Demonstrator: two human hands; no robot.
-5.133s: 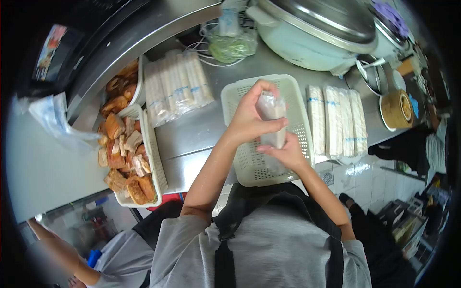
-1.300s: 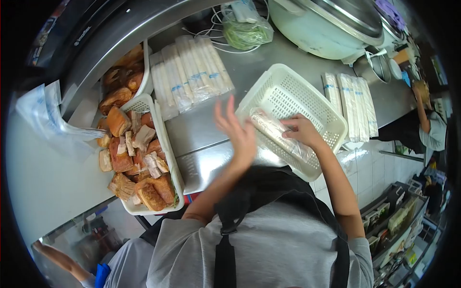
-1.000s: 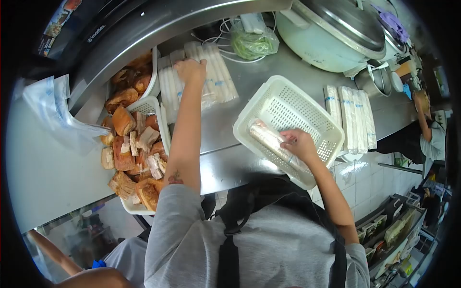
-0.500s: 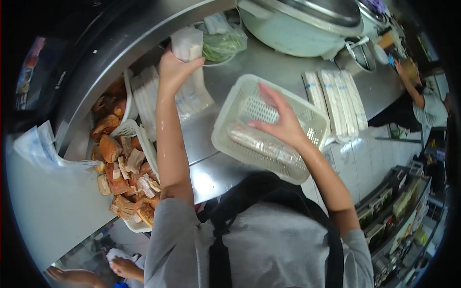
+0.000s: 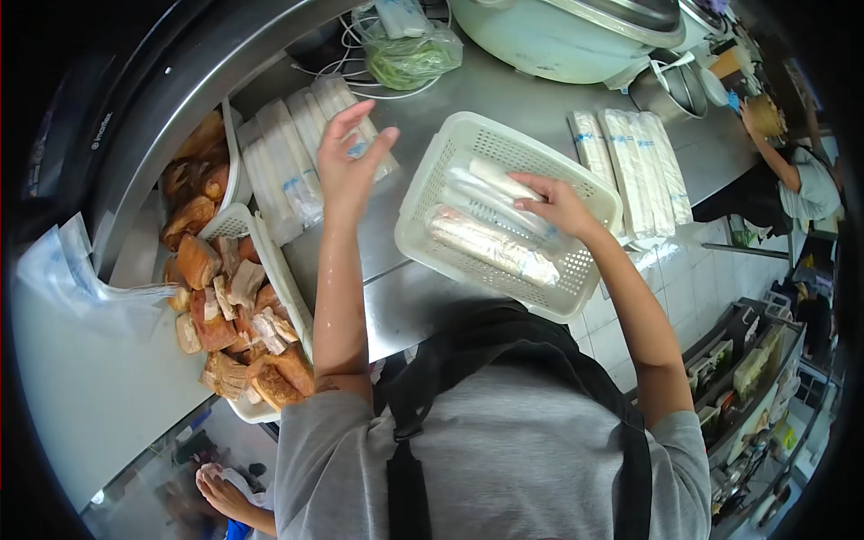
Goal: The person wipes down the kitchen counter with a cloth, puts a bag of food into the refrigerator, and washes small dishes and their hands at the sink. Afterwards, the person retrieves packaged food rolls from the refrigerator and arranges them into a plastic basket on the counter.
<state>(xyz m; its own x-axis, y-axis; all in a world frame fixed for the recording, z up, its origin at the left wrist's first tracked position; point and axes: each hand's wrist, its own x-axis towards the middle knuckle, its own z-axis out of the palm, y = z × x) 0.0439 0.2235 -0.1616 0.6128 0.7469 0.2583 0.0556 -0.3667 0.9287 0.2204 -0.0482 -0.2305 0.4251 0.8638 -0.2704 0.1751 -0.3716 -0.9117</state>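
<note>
My right hand [image 5: 562,209] reaches into a pale perforated plastic basket [image 5: 421,211], fingers and thumb closed round the end of a long white plastic-wrapped pack [image 5: 477,193]. Beside it in the basket lies another clear-wrapped pack [image 5: 490,245], pinkish at one end. My left hand [image 5: 351,162] is raised, empty, with its fingers and thumb apart. It is nearest a row of long white packs with blue print [image 5: 279,157] lying on the steel counter [image 5: 382,301]. What the packs contain cannot be made out.
At left, baskets hold browned meat chunks [image 5: 216,324] beside hanging plastic bags [image 5: 85,279]. Bagged greens [image 5: 405,63], a large lidded pot [image 5: 558,45] and a metal pot [image 5: 666,90] stand behind. More white packs [image 5: 634,171] lie right. Other people are at far right and lower left.
The white pack has left my left hand, which has opened and come nearer. A second pack now lies in the basket, and my right hand has closed on it.
</note>
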